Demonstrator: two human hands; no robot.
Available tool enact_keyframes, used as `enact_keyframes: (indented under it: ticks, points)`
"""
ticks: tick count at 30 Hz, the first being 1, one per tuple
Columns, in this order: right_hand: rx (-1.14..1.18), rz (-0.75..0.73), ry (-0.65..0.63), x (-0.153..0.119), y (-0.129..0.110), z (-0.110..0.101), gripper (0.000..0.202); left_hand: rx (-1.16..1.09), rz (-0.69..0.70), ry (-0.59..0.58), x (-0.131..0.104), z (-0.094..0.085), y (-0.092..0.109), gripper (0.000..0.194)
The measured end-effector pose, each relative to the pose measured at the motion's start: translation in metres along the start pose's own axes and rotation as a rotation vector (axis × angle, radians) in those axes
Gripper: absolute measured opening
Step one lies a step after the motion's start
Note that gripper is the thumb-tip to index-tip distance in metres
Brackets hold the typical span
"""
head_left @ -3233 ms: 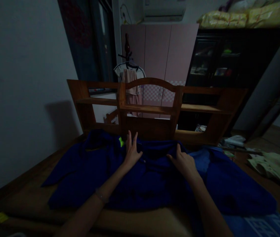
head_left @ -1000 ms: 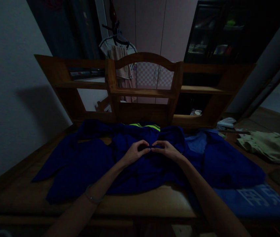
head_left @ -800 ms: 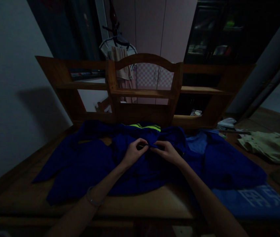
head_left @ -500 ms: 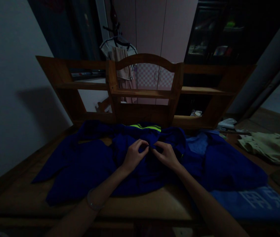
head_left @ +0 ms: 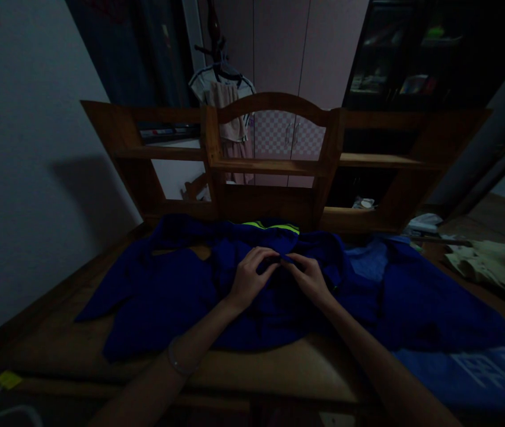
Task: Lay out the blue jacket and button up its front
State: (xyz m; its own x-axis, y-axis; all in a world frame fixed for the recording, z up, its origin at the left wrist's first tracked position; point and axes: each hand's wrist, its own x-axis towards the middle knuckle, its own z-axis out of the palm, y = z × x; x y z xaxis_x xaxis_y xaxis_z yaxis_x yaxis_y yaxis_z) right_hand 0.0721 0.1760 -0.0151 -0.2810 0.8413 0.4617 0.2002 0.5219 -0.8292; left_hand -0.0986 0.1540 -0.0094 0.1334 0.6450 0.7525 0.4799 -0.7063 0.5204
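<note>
A dark blue jacket (head_left: 158, 290) with a yellow-green stripe lies spread over a wooden surface, its sleeves out to both sides. Over its middle, my left hand (head_left: 252, 276) pinches the blue cloth between thumb and fingers. My right hand (head_left: 309, 277) pinches the same spot from the other side, fingertips almost meeting the left ones. Whatever small part sits between the fingertips is too dark to make out. A bracelet (head_left: 178, 359) circles my left wrist.
Behind the jacket rises a wooden shelf frame (head_left: 272, 168). Lighter blue printed cloth (head_left: 457, 376) lies under the jacket's right side. Folded pale cloth (head_left: 496, 267) rests at far right. Clothes hang on a rack (head_left: 223, 77) beyond. A white wall (head_left: 34, 178) stands at left.
The view has shifted slightly, so everything appears a little further right. Both hands keep pinching the jacket's cloth at the same place, with small finger movements.
</note>
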Motion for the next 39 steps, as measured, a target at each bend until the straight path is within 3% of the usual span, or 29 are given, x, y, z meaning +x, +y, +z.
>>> enact_keyframes:
  ticks: [4,8,11,20,24,27,29,33,39]
  points:
    - [0.034,-0.037,-0.097,0.003,0.002,-0.005,0.026,0.077,0.066,0.037,0.0,-0.004,-0.001,0.012]
    - [0.068,-0.007,-0.128,0.003,0.0,-0.008,0.027,0.209,0.228,-0.057,-0.002,-0.009,-0.003,0.024]
    - [0.056,-0.011,-0.113,0.003,-0.001,-0.008,0.025,0.259,0.264,-0.078,-0.004,-0.012,-0.003,0.03]
    - [-0.046,-0.092,-0.072,0.0,-0.006,-0.004,0.021,0.226,0.218,0.011,-0.006,-0.007,-0.004,0.03]
    - [-0.229,-0.25,0.016,-0.003,-0.007,-0.001,0.017,0.234,0.22,0.013,-0.008,-0.005,-0.005,0.031]
    - [-0.332,-0.343,0.072,-0.004,-0.007,-0.001,0.028,0.24,0.229,-0.009,-0.008,-0.006,-0.005,0.032]
    - [-0.354,-0.356,0.053,-0.003,-0.008,-0.003,0.034,0.226,0.222,-0.014,-0.008,-0.006,-0.006,0.031]
    - [-0.386,-0.407,-0.05,0.0,-0.012,-0.008,0.024,0.149,0.187,0.022,-0.007,-0.004,-0.009,0.023]
    - [-0.421,-0.389,-0.023,0.0,-0.01,-0.01,0.021,0.11,0.131,0.041,-0.006,-0.003,-0.008,0.018]
